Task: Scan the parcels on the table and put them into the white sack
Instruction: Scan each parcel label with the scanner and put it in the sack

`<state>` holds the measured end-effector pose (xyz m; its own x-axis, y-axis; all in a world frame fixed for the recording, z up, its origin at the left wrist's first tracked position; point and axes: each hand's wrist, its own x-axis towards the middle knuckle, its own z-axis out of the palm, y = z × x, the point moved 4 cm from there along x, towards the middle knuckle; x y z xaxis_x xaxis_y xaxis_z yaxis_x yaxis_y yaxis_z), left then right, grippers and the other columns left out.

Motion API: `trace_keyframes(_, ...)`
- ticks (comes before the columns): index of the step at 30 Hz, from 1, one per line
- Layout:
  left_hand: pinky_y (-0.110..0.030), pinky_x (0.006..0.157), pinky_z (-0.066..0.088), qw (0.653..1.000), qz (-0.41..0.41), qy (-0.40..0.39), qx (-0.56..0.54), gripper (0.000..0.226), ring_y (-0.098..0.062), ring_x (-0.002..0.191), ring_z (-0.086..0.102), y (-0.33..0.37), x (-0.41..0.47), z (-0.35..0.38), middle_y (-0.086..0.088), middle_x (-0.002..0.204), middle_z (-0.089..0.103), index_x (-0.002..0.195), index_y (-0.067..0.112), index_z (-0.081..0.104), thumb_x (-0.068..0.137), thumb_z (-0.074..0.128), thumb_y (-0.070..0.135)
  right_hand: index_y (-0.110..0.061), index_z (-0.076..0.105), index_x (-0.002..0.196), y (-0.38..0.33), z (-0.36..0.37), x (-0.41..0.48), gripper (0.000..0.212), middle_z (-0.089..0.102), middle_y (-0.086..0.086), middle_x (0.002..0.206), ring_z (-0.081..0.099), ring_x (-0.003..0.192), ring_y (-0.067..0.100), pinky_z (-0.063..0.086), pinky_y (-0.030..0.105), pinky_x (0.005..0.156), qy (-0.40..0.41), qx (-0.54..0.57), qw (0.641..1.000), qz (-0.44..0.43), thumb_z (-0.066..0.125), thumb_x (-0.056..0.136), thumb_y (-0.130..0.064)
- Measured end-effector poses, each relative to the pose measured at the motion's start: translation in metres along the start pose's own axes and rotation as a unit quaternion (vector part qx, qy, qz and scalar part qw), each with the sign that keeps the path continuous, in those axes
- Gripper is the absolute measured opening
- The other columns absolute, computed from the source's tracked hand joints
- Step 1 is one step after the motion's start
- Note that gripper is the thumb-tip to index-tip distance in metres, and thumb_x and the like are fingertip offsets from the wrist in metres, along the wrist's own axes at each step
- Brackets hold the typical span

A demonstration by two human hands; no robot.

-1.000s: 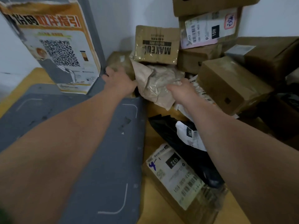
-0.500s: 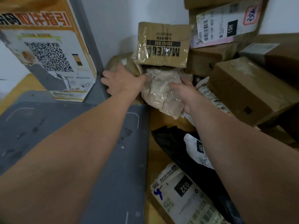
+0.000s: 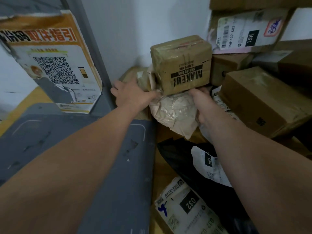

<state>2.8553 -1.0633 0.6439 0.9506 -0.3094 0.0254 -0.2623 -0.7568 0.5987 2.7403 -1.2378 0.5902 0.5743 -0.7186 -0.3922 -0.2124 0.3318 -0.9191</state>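
My right hand [image 3: 202, 105] curls round the right side of a crumpled tan paper parcel [image 3: 175, 114], fingertips tucked under the cardboard box [image 3: 182, 65] sitting on it, printed upside down "MAKEU…". My left hand [image 3: 133, 97] presses the parcel's left end, thumb on the paper; blur hides whether those fingers curl. Beyond my right fingers sits a brown box [image 3: 263, 102], and above it a label [image 3: 243, 29] reading "15H". Under my right wrist lie a black bag [image 3: 182, 159] tagged "15H" and a packet [image 3: 190, 205] marked "032". Left of my left hand stands a QR-code poster [image 3: 55, 65].
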Motion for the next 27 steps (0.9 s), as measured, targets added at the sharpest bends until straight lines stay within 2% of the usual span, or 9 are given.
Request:
trace_keyframes(4, -0.034, 0.088, 0.032, 1.000, -0.003, 0.006, 0.010, 0.077, -0.038, 0.124, 0.029, 0.000, -0.017, -0.012, -0.016, 0.136, 0.029, 0.134, 0.032, 0.045, 0.067, 0.072, 0.060, -0.034, 0.057, 0.122, 0.001, -0.002, -0.009, 0.062, 0.066, 0.000, 0.115, 0.063, 0.103, 0.026, 0.052, 0.047, 0.094, 0.000, -0.041, 0.999, -0.008, 0.063, 0.062, -0.050)
trace_keyframes(7, -0.032, 0.083, 0.027, 1.000, 0.002, 0.013, 0.010, 0.071, -0.036, 0.122, 0.030, 0.002, -0.035, -0.025, -0.015, 0.131, 0.032, 0.132, 0.034, 0.047, 0.069, 0.070, 0.058, -0.042, 0.060, 0.109, 0.005, -0.009, -0.018, 0.064, 0.066, -0.003, 0.114, 0.062, 0.104, 0.027, 0.050, 0.048, 0.095, -0.003, -0.048, 0.999, -0.004, 0.058, 0.048, -0.062)
trace_keyframes(10, -0.032, 0.084, 0.028, 1.000, -0.003, 0.017, 0.014, 0.075, -0.036, 0.126, 0.027, 0.002, -0.059, -0.041, -0.017, 0.133, 0.032, 0.134, 0.034, 0.045, 0.068, 0.072, 0.058, -0.037, 0.062, 0.116, -0.006, -0.006, -0.065, 0.058, 0.068, 0.000, 0.112, 0.064, 0.102, 0.027, 0.051, 0.047, 0.094, -0.025, -0.034, 0.999, 0.001, 0.062, 0.061, -0.054)
trace_keyframes(12, -0.038, 0.091, 0.033, 1.000, -0.015, 0.007, 0.002, 0.082, -0.038, 0.130, 0.023, 0.001, -0.080, -0.051, -0.018, 0.138, 0.030, 0.137, 0.037, 0.042, 0.064, 0.070, 0.062, -0.031, 0.059, 0.121, -0.008, -0.003, -0.094, 0.048, 0.066, 0.002, 0.113, 0.063, 0.103, 0.028, 0.050, 0.047, 0.095, -0.044, -0.033, 0.998, -0.002, 0.060, 0.076, -0.045)
trace_keyframes(14, -0.041, 0.095, 0.034, 1.000, -0.022, -0.004, 0.002, 0.084, -0.038, 0.129, 0.023, -0.001, -0.102, -0.059, -0.018, 0.138, 0.031, 0.139, 0.040, 0.039, 0.064, 0.069, 0.063, -0.030, 0.055, 0.127, -0.004, -0.004, -0.117, 0.045, 0.064, 0.005, 0.115, 0.061, 0.104, 0.030, 0.050, 0.048, 0.095, -0.054, -0.047, 0.997, 0.005, 0.058, 0.082, -0.037)
trace_keyframes(16, -0.041, 0.092, 0.035, 0.999, -0.033, -0.016, 0.029, 0.081, -0.039, 0.128, 0.024, -0.005, -0.125, -0.066, -0.017, 0.138, 0.028, 0.140, 0.040, 0.037, 0.069, 0.070, 0.059, -0.025, 0.058, 0.121, 0.001, -0.007, -0.138, 0.045, 0.063, 0.007, 0.117, 0.063, 0.102, 0.030, 0.052, 0.047, 0.093, -0.071, -0.054, 0.996, 0.015, 0.060, 0.077, -0.032)
trace_keyframes(19, -0.040, 0.093, 0.031, 0.995, -0.051, -0.055, 0.066, 0.080, -0.039, 0.130, 0.022, -0.011, -0.153, -0.074, -0.020, 0.141, 0.027, 0.140, 0.041, 0.038, 0.069, 0.069, 0.062, -0.019, 0.061, 0.123, 0.006, -0.016, -0.161, 0.061, 0.059, 0.012, 0.125, 0.064, 0.100, 0.031, 0.056, 0.046, 0.088, -0.097, -0.090, 0.991, 0.022, 0.060, 0.063, -0.032)
trace_keyframes(23, -0.040, 0.097, 0.029, 0.985, -0.066, -0.116, 0.105, 0.086, -0.039, 0.131, 0.021, -0.008, -0.190, -0.085, -0.021, 0.143, 0.024, 0.144, 0.042, 0.032, 0.070, 0.068, 0.063, -0.018, 0.061, 0.124, 0.006, -0.041, -0.193, 0.062, 0.061, 0.011, 0.120, 0.064, 0.099, 0.031, 0.056, 0.045, 0.089, -0.111, -0.165, 0.980, 0.019, 0.063, 0.063, -0.031)
trace_keyframes(27, -0.038, 0.104, 0.025, 0.970, -0.038, -0.190, 0.150, 0.080, -0.037, 0.132, 0.020, 0.012, -0.232, -0.095, -0.020, 0.143, 0.026, 0.147, 0.038, 0.028, 0.079, 0.067, 0.052, -0.010, 0.063, 0.111, 0.006, -0.074, -0.228, 0.039, 0.066, 0.015, 0.109, 0.065, 0.097, 0.032, 0.055, 0.049, 0.089, -0.115, -0.231, 0.965, 0.034, 0.068, 0.074, -0.020)
